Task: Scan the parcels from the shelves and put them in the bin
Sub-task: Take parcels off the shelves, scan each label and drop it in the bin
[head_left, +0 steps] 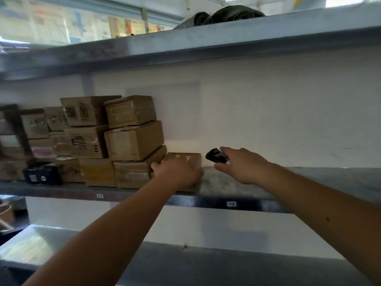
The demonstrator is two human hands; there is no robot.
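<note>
Cardboard parcels stand stacked against the back wall at the left of the metal shelf, and one low brown parcel lies apart at the right end of the pile, the easiest to reach. The left hand lies over its top, fingers curled at its far left edge, probably to draw it forward. The right hand grips a black scanner just right of that parcel, its nose turned towards the box, likely to read a label. No bin is in view.
</note>
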